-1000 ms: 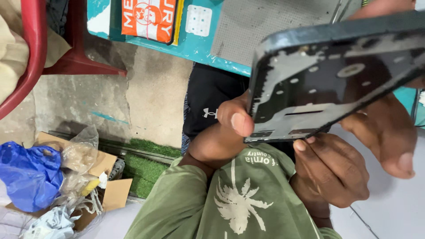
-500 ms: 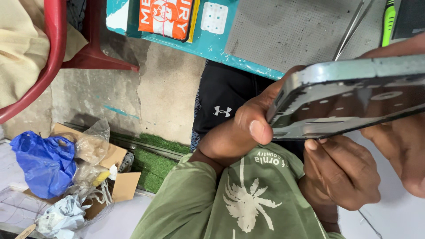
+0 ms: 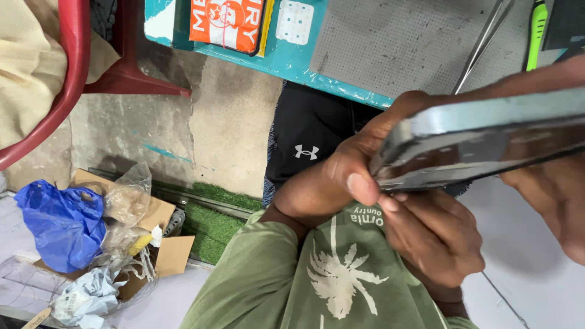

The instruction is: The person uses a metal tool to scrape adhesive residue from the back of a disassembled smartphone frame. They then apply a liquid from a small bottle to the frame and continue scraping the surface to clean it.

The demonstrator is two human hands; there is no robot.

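I hold a grey metal phone housing (image 3: 481, 143) close to the camera, nearly edge-on, so only its rim and a sliver of the inner face show. My left hand (image 3: 332, 176), reaching out of a green sleeve, grips its left end with the thumb pressed on the corner. At the frame's right side my right hand (image 3: 557, 207) supports the other end, large and partly cut off. More fingers (image 3: 432, 237) curl beneath the housing; I cannot tell which hand they belong to. Below are my green palm-print shirt (image 3: 317, 280) and black shorts (image 3: 311, 131).
A teal table (image 3: 286, 67) ahead carries a grey perforated mat (image 3: 402, 42), an orange packet (image 3: 228, 21), tweezers (image 3: 481, 42) and a green-handled tool (image 3: 536, 27). A red plastic chair (image 3: 76, 67) stands at the left. A cardboard box (image 3: 164, 253) holds a blue bag (image 3: 58, 222) and plastic scraps.
The housing has tilted from showing its inner face to almost edge-on and sits lower right in view. Both hands kept their hold.
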